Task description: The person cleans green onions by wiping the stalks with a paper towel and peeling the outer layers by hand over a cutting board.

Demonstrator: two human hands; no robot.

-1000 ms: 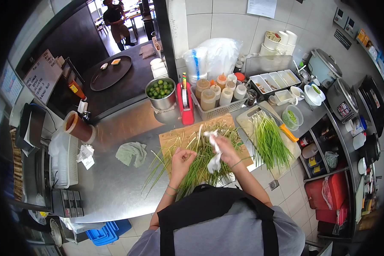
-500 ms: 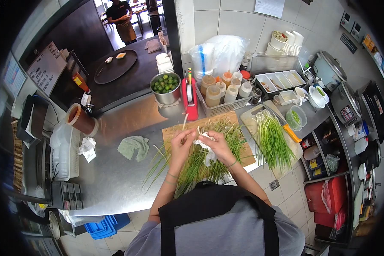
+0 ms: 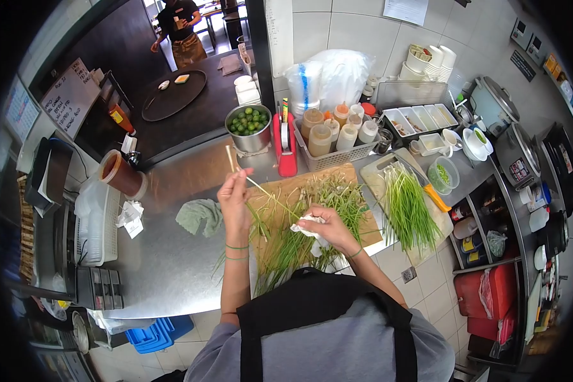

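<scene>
Steel counter (image 3: 165, 267), pot (image 3: 251, 141) of limes (image 3: 248, 121), tub (image 3: 453, 181) of greens (image 3: 438, 173), left fingers (image 3: 237, 181) pinching stalk (image 3: 230, 158), right fingers (image 3: 319, 212) pinching cloth (image 3: 307, 233)

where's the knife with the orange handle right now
In the head view, right of centre: the orange-handled knife rests on the pale cutting board, between the long green stalks and the round clear plastic tub of chopped greens.
</scene>
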